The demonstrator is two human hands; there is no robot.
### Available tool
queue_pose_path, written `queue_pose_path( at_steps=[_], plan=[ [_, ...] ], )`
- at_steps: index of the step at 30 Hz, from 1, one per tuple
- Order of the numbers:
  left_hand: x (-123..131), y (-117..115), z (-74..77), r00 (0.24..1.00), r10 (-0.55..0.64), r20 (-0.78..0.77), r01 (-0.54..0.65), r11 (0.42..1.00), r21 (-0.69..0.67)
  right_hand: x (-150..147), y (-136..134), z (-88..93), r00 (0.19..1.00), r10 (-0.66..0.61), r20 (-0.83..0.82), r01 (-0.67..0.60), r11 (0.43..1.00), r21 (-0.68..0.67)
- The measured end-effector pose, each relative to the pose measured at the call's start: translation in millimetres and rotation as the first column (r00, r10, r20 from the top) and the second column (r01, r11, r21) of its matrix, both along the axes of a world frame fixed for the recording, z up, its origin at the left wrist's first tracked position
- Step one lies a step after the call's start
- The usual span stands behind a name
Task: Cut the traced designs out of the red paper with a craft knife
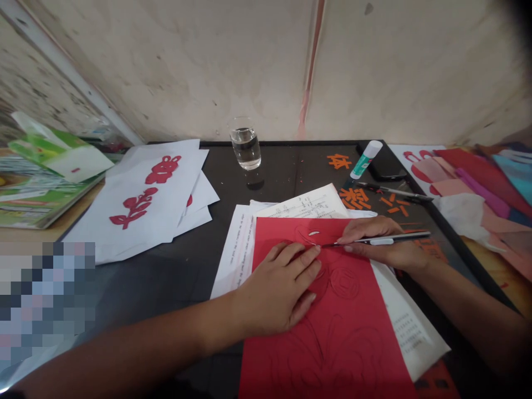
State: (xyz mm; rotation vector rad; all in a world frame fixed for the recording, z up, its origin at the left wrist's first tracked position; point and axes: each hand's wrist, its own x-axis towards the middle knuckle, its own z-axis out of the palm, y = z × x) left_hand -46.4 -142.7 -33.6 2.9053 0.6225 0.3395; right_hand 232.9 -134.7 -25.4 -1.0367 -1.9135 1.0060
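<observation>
So, right hand [382,244]: we see it pinching a craft knife [376,240] in a narrow grip, the blade tip on the red paper [353,343].
Left hand [276,291]: open and flat, fingers spread, pressing the red paper just beside the blade tip.
Red paper: under both hands, marked with faint drawn curves and a small cut slit above the left fingertips.
Under the red paper: printed white sheets [409,327].
Ahead of the right hand: orange paper characters [354,198], a pen [394,192], a glue stick [366,159] and a phone [384,160], on a dark table [291,166].
Ahead of the left hand: a water glass [245,147].
Left of the left hand: white sheets with red cut-outs [133,221], then books [41,188].
Right of the right hand: coloured paper [477,188].
</observation>
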Motion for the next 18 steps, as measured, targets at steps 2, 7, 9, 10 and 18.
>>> queue_pose_path(
  at_steps=[2,7,9,10,18],
  plan=[
    [0.2,-0.1,0.5,1.000,0.006,-0.001,-0.006,1.000,-0.005,-0.9,0.0,0.5,1.000,0.017,-0.010,-0.016,0.999,0.029],
    [0.5,-0.6,0.7,1.000,0.012,-0.007,-0.012,1.000,-0.001,-1.1,-0.7,0.5,0.999,0.031,-0.016,-0.030,0.996,0.086],
    [0.7,-0.8,0.1,1.000,0.013,-0.009,-0.012,1.000,0.005,0.0,-0.8,0.3,0.999,0.050,-0.016,-0.048,0.992,0.114],
    [0.7,-0.9,-0.3,1.000,0.014,-0.012,-0.014,1.000,0.007,0.6,-0.8,0.2,0.998,0.060,-0.010,-0.058,0.990,0.127],
    [0.6,-1.3,-2.1,1.000,0.011,-0.013,-0.011,1.000,0.016,3.6,-1.0,-0.7,0.997,0.075,0.002,-0.075,0.986,0.150]
  ],
)
